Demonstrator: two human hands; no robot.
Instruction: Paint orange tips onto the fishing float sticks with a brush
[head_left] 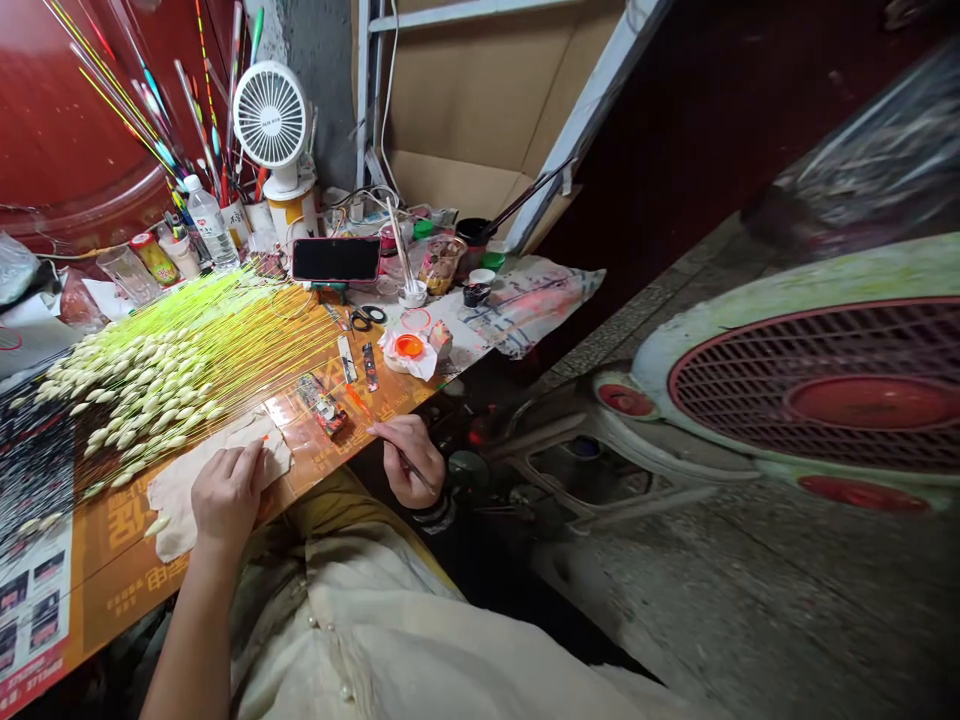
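Note:
My left hand [225, 488] rests over a pale cloth [169, 478] on the table, thumb and fingers pinched together. A tiny orange tip shows at its fingertips; what it belongs to is hidden. My right hand [409, 455] is closed around a thin paintbrush [358, 400] with orange bristles, its handle slanting back past the palm. Beyond the brush, a small dish of orange paint [409, 346] sits on white tissue. To the left of the cloth lie many fishing floats [150, 385], pale bodies with thin yellow stems, in a spread pile.
Near the brush are a paint-stained block [324, 405], scissors [367, 318] and small flat strips. Behind them stand a phone [336, 260], a white fan [271, 115], a water bottle [212, 225] and paint jars. A plastic stool [810, 390] stands to the right.

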